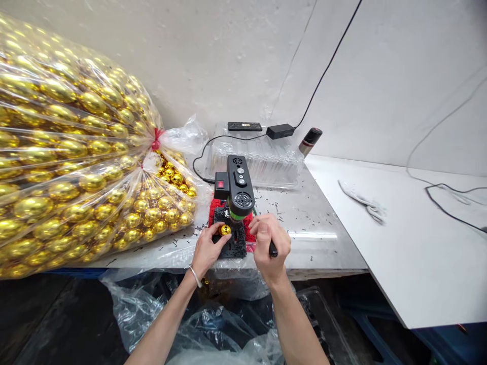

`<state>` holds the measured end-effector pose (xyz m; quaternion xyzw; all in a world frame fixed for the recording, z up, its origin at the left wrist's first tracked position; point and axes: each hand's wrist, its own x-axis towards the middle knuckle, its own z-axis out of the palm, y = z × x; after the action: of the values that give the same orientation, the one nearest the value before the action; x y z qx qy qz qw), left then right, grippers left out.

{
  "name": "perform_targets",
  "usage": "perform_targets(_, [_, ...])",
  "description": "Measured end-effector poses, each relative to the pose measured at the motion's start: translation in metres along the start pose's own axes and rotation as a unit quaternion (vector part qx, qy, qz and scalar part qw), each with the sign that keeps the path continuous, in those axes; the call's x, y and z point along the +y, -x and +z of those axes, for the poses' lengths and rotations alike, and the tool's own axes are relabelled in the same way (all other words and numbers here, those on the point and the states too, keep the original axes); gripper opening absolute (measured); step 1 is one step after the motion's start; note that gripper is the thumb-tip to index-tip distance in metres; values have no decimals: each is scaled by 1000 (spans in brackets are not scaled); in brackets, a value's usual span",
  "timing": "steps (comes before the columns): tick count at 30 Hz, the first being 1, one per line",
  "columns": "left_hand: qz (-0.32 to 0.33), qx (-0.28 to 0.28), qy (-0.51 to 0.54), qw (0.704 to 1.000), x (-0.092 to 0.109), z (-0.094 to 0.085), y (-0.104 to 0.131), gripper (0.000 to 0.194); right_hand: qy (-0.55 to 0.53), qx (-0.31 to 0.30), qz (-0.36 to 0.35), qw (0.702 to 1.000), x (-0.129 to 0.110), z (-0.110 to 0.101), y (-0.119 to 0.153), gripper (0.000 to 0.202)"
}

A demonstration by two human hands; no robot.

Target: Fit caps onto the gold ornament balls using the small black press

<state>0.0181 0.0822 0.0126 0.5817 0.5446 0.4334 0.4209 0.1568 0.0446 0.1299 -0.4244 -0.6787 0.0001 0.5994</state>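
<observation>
My left hand [208,245], with a pale bracelet at its wrist, pinches a small shiny gold ball [225,230]. The ball sits at the black base [236,248] of a small bench machine, beneath its head. That machine head [240,185] is black, with round vents, silver buttons and a green ring at its lower end; a red switch [220,184] is on its side. My right hand [271,246] is closed around a black-ended handle [273,249] to the right of the base. Most of the handle is hidden by my fingers. Red material [250,228] shows around the base.
Large clear bags of gold balls [72,147] fill the left side. Behind the machine stand a clear plastic tray [262,162], a power adapter [280,131] and a spray can [311,141]. Dark shavings dot the table [304,203]. A glove [363,203] lies on the white board [418,243].
</observation>
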Motion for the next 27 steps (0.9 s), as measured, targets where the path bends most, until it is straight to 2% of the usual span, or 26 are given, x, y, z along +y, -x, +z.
perform_targets(3, [41,-1,-94,995,1,-1,0,35,5,-1,-3,1000,-1,0,-1,23])
perform_targets(7, [81,-18,-140,987,3,-3,-2,35,0,-5,-9,1000,2,0,5,22])
perform_targets(16, [150,-28,-170,974,-6,-1,4,34,2,-17,-23,1000,5,0,12,21])
perform_targets(22, [175,15,-195,965,-10,5,0,34,-1,-17,-28,999,8,0,13,21])
perform_targets(27, [207,-3,-189,960,-13,6,-5,34,-11,-25,-26,999,11,1,20,21])
